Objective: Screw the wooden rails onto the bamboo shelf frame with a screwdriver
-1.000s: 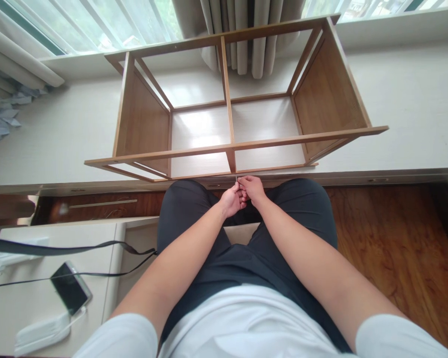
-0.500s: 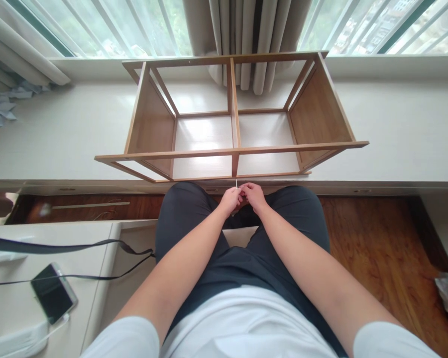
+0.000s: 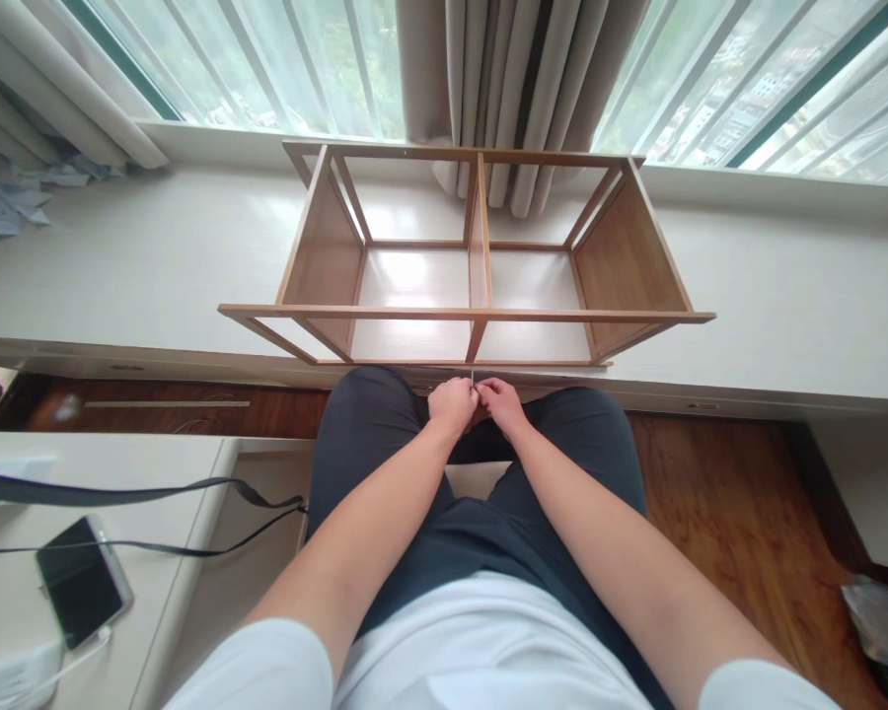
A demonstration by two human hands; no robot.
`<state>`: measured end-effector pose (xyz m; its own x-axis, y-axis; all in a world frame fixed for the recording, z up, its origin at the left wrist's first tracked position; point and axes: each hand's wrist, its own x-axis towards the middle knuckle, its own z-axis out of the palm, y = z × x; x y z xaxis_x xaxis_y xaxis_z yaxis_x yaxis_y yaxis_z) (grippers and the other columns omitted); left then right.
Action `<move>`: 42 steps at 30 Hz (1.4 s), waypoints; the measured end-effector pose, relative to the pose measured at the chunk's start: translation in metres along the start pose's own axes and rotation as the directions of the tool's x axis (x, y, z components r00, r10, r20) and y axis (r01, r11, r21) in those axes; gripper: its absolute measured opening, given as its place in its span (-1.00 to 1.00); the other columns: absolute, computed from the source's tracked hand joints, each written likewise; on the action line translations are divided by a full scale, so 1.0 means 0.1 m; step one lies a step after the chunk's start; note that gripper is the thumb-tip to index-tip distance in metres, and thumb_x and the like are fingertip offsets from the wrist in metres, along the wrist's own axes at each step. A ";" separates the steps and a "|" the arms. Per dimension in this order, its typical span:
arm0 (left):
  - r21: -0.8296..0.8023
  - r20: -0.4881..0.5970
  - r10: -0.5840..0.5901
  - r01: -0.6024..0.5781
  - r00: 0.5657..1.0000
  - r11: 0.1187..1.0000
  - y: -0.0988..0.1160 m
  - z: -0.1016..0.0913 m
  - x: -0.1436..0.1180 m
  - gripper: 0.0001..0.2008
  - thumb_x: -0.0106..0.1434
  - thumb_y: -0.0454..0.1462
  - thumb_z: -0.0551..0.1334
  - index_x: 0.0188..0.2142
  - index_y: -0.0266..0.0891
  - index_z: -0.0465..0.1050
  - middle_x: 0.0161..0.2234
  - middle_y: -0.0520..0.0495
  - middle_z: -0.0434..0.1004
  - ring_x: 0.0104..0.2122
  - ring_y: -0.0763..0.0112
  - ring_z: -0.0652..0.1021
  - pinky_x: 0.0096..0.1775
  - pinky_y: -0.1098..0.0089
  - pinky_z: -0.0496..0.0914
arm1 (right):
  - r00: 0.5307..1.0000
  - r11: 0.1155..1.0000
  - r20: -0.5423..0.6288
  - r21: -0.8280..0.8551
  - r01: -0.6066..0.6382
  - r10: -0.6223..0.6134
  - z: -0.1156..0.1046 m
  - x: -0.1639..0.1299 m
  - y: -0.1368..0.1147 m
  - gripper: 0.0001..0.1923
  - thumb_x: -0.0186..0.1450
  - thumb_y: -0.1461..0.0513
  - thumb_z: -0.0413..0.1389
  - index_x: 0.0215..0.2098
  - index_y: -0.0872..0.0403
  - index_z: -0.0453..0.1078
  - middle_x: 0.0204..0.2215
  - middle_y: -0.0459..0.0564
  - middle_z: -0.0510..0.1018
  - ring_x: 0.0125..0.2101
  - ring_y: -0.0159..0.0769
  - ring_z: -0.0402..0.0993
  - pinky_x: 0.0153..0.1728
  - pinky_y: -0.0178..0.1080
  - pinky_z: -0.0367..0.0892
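Observation:
My left hand (image 3: pixel 453 402) is curled closed just beyond my knees. From between my two hands a thin, pale, stick-like piece (image 3: pixel 473 376) juts up; its kind is too small to make out. My right hand (image 3: pixel 501 403) is close beside the left, thumb and fingers pinched together at that piece. Whatever else the fingers cover is hidden. Directly ahead of both hands, the brown wooden shelf frame (image 3: pixel 444 315) lies on its side, with end panels and a middle divider.
The frame lies on a long white window ledge (image 3: pixel 118 266). To my left a white desk (image 3: pixel 185 463) bears a phone (image 3: pixel 81 582), with black straps (image 3: pixel 192 483) hanging across. Grey curtains (image 3: pixel 481 89) hang behind the frame. A clear plastic bag (image 3: pixel 884 616) is on the wooden floor (image 3: pixel 725 513).
My view has shifted, so the frame appears lower. The left hand has turned more knuckles-up, and less of the thin piece shows. Both hands stay together in front of the frame.

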<state>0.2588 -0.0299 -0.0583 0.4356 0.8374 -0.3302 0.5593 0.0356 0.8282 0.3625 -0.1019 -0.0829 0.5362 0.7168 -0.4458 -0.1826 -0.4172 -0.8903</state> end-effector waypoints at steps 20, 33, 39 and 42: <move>-0.387 0.240 -0.172 0.257 0.955 0.886 -0.04 -0.04 0.04 -0.71 0.34 -0.30 0.15 -0.53 -0.25 0.35 -0.65 0.10 0.28 -0.67 0.58 0.27 -0.55 0.55 0.15 | 0.999 0.995 0.029 0.099 0.032 -0.035 0.05 0.05 -0.06 -0.63 0.11 -0.02 0.18 -0.29 0.09 0.46 -0.63 -0.22 0.36 -0.64 -0.46 0.14 -0.57 -0.37 0.10; -0.318 0.212 -0.205 0.266 0.956 0.910 -0.05 -0.01 0.05 -0.71 0.38 -0.28 0.12 -0.46 -0.27 0.46 -0.65 0.10 0.31 -0.68 0.60 0.29 -0.54 0.54 0.18 | 0.991 0.990 0.086 0.105 0.096 -0.105 0.06 0.23 0.06 -0.60 0.13 -0.04 0.23 -0.40 0.15 0.59 -0.61 -0.10 0.47 -0.55 -0.37 0.29 -0.51 -0.32 0.19; -0.282 0.255 -0.199 0.270 0.946 0.921 -0.03 0.02 0.05 -0.70 0.41 -0.27 0.11 -0.44 -0.28 0.47 -0.63 0.09 0.32 -0.66 0.60 0.31 -0.54 0.55 0.17 | 0.995 0.992 0.072 0.114 0.062 -0.070 0.06 0.25 0.02 -0.59 0.11 -0.05 0.24 -0.41 0.16 0.59 -0.67 -0.14 0.40 -0.60 -0.38 0.28 -0.52 -0.31 0.20; -0.269 0.280 -0.227 0.303 0.933 0.914 -0.03 0.03 0.05 -0.70 0.42 -0.24 0.09 -0.42 -0.28 0.44 -0.62 0.08 0.33 -0.67 0.58 0.31 -0.57 0.54 0.15 | 0.994 0.995 0.073 0.065 0.081 -0.086 0.07 0.27 0.02 -0.60 0.13 -0.05 0.22 -0.44 0.15 0.59 -0.69 -0.12 0.41 -0.60 -0.33 0.33 -0.51 -0.29 0.23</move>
<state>0.2616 -0.0277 -0.0641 0.4772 0.6200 -0.6228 0.4537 0.4331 0.7788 0.3710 -0.0797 -0.0976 0.4878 0.7890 -0.3735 -0.1916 -0.3207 -0.9276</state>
